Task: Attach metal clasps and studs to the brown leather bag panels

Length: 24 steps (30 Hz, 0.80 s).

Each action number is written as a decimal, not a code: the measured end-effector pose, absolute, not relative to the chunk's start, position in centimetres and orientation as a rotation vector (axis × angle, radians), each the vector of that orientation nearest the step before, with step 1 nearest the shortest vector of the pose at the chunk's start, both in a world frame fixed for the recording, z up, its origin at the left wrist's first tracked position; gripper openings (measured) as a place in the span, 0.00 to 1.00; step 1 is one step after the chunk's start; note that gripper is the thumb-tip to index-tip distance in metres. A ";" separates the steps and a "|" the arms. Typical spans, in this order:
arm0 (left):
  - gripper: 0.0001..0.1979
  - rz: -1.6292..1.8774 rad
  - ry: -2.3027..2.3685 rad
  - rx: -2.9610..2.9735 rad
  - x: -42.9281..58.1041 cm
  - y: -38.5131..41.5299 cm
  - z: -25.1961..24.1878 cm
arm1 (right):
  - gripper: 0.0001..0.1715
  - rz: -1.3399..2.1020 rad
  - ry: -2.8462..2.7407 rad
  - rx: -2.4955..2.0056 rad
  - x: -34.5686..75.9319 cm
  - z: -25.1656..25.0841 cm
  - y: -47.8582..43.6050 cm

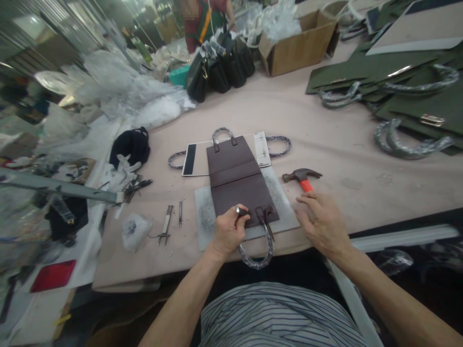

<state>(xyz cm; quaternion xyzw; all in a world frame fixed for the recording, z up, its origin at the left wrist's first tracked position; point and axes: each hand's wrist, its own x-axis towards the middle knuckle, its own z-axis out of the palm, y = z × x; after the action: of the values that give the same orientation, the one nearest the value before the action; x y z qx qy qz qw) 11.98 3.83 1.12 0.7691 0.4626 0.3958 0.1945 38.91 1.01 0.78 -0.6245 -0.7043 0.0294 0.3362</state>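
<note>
My left hand (228, 231) is closed round a short metal punch (241, 211) with a shiny end, over the near part of a dark brown leather bag panel (237, 168). This panel has a plastic-wrapped handle (256, 266) at its near edge and another at its far edge. My right hand (321, 219), slightly blurred, is over the handle of a claw hammer (302, 176) with a red grip; its fingers look stretched out and apart. The hammer head rests on the table. Under the brown panel are a pale panel (200, 164) with wrapped side handles and a grey board (205, 221).
A caliper-like metal tool (166, 224) and a thin metal rod (180, 214) lie left of the board. Green bag panels (408, 91) cover the right. Black bags (219, 70) and a cardboard box (300, 46) stand behind, with a person (210, 24) beyond.
</note>
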 end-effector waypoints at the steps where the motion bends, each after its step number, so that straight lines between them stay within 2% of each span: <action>1: 0.06 1.097 1.293 2.171 12.0 3.8 1.1 | 0.17 0.035 -1.825 -1.782 40.1 0.7 0.4; 3: 0.05 1.089 1.286 2.180 12.0 4.0 1.0 | 0.21 0.065 -1.809 -2.098 42.0 0.5 -0.7; 5: 0.05 1.096 1.285 2.161 12.1 4.1 1.0 | 0.22 0.261 -1.792 -2.314 42.9 0.6 -1.4; 9: 0.05 1.125 1.275 2.116 12.3 4.3 0.9 | 0.09 0.634 -1.630 -2.409 42.5 1.5 -1.1; 11: 0.05 1.127 1.252 2.126 12.3 4.3 0.8 | 0.05 0.881 -1.417 -2.378 42.2 2.3 -0.6; 14: 0.05 1.132 1.235 2.143 12.4 4.3 0.4 | 0.08 1.419 -1.009 -2.068 42.0 4.1 -0.1; 16: 0.05 1.150 1.240 2.144 12.4 4.3 0.2 | 0.09 1.634 -0.845 -1.865 41.5 5.8 0.0; 18: 0.05 1.171 1.234 2.144 12.5 4.4 0.0 | 0.13 1.647 -0.815 -1.790 40.5 7.9 -0.2; 20: 0.05 1.180 1.222 2.145 12.5 4.5 -0.2 | 0.19 1.490 -0.902 -1.757 39.1 10.2 -0.8; 24: 0.06 1.188 1.213 2.169 12.6 4.5 -0.3 | 0.26 0.761 -1.496 -1.694 36.8 14.3 -2.1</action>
<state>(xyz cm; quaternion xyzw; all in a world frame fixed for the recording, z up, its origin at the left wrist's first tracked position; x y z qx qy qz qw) 12.57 4.49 -0.34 0.7727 0.4322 0.4232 0.1924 36.82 -2.14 14.30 -0.6602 -0.5828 0.2965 0.3696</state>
